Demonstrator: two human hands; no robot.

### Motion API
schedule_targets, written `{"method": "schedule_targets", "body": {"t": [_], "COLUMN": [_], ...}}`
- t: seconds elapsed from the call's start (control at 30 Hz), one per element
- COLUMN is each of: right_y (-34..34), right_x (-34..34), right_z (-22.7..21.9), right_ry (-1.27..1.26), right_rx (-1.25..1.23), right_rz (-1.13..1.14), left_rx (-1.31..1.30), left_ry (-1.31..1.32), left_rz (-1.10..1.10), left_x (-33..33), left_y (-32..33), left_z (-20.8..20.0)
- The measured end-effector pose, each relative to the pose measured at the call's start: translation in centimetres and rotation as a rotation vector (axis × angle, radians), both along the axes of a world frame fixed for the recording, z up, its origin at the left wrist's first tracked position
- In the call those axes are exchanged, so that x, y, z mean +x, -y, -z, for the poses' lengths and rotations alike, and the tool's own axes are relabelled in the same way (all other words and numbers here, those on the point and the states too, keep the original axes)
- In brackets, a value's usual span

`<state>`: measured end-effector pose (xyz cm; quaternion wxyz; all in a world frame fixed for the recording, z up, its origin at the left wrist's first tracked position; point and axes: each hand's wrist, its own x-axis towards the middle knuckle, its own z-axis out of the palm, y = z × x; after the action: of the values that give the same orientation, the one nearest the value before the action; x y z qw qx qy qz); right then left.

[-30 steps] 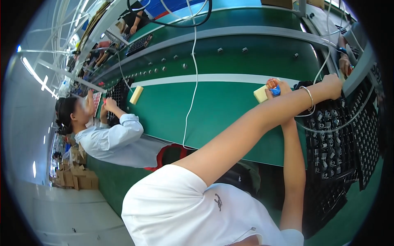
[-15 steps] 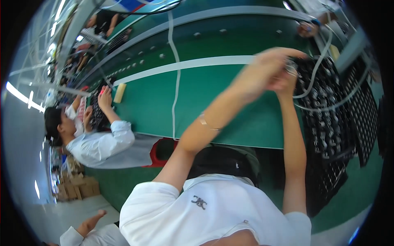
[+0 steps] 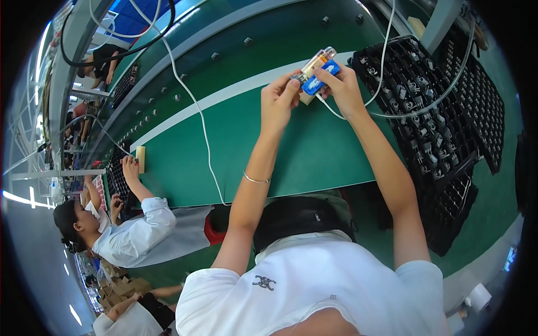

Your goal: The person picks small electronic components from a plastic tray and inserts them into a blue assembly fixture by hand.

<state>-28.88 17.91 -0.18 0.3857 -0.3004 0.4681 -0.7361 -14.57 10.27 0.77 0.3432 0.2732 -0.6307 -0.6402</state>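
Note:
My right hand (image 3: 346,92) is closed round a small handheld tool (image 3: 315,63) with a clear, orange-tinted cylinder and a blue side block. A thin white tube (image 3: 330,109) hangs from its lower end. My left hand (image 3: 277,103) pinches a small grey metal part (image 3: 297,78), which meets the left end of the tool; whether it is joined to it I cannot tell. Both hands are raised together above the green work surface (image 3: 252,145). A pale yellow block (image 3: 306,98) shows just below them, partly hidden.
Black compartment trays (image 3: 417,106) filled with small metal parts stand at the right, crossed by a clear hose. Several small parts dot the green belt (image 3: 246,41) beyond a white strip. A white cable (image 3: 196,101) hangs at the left, near a co-worker (image 3: 137,224).
My hands have come from the tray side toward the middle. The blue-sided tool now shows in my right hand, and the metal part is in my left. The view has shifted too.

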Motion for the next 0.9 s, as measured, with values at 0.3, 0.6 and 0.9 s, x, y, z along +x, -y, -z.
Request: {"method": "schedule_targets", "body": {"t": [0.3,0.6,0.9], "right_y": [0.0,-0.6,0.3], "right_x": [-0.4,-3.1,-1.8], "right_z": [0.5,0.1,0.9], "right_ry": [0.068,-0.195,-0.966], "right_rx": [0.046,0.235,0.286], "right_rz": [-0.055,-0.229,0.223], "left_rx": [0.058,0.370,0.480], "left_ry": [-0.132,-0.199,-0.247], "left_rz": [-0.087,0.154,-0.098], "left_x": [-1.1,-0.3,0.3], "left_y": [-1.3,0.6,1.6], "left_z": [0.5,2.1,4.1]}}
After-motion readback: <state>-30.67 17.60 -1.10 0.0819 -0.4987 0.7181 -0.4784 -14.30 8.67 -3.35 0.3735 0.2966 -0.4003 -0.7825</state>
